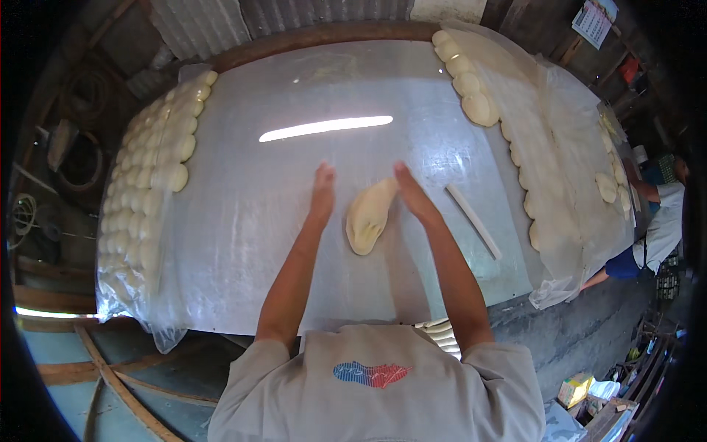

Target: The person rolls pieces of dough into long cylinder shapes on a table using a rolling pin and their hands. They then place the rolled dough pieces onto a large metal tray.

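Observation:
A flattened, elongated piece of pale dough (367, 219) lies on the metal-topped table (243, 199), its far end tapering and its surface creased. My left hand (322, 190) is to the left of it, apart from it, seen edge-on with the fingers stretched out. On the other side, my right hand (411, 188) is beside the dough's far tip, fingers also extended; whether it touches the tip I cannot tell. Neither hand holds anything. To the right of my right forearm rests a straight white rod (473, 222).
Rows of dough balls (140, 195) under clear plastic line the table's left end. At the right end, flatter dough rounds (471, 96) lie partly under a plastic sheet (574, 162). Another person (655, 236) is beyond the right edge. Wooden beams (121, 383) are at lower left.

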The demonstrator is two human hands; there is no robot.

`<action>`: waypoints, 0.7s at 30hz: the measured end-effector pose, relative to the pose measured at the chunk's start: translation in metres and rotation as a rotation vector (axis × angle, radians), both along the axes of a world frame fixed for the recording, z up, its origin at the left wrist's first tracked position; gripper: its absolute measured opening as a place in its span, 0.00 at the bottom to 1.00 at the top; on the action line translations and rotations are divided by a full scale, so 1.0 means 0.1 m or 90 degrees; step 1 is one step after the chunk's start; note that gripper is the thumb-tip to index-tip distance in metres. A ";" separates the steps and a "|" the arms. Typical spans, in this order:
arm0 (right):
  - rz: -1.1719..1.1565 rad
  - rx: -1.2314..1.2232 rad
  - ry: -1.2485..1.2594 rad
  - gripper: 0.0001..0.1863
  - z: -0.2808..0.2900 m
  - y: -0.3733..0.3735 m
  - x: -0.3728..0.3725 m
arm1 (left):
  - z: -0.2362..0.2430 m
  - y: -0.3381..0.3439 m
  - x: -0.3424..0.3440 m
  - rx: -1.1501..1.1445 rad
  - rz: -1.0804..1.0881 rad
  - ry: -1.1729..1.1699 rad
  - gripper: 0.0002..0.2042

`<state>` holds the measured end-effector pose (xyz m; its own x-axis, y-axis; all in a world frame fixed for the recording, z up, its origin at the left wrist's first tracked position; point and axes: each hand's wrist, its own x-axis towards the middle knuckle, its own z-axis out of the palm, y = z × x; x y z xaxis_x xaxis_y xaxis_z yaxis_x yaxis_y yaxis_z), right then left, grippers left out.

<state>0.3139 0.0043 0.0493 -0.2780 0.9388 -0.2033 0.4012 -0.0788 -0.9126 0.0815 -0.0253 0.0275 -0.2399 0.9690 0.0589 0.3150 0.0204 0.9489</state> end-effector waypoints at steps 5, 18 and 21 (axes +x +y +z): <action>-0.348 0.070 -0.709 0.35 -0.33 -1.12 1.45 | -0.42 -1.22 -0.72 -0.007 0.193 -0.324 0.23; -0.258 0.418 -0.338 0.17 0.25 -0.98 0.51 | 0.34 -0.08 0.57 0.059 -0.375 0.593 0.21; -0.179 0.459 -0.346 0.16 0.30 -0.89 0.39 | 0.32 0.18 0.37 -0.146 -0.382 0.328 0.20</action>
<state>0.3525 -0.0846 0.0795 -0.0608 0.9065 0.4177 0.8376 0.2739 -0.4727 0.1182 -0.0077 0.0590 0.3262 0.9249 -0.1955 0.7291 -0.1145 0.6747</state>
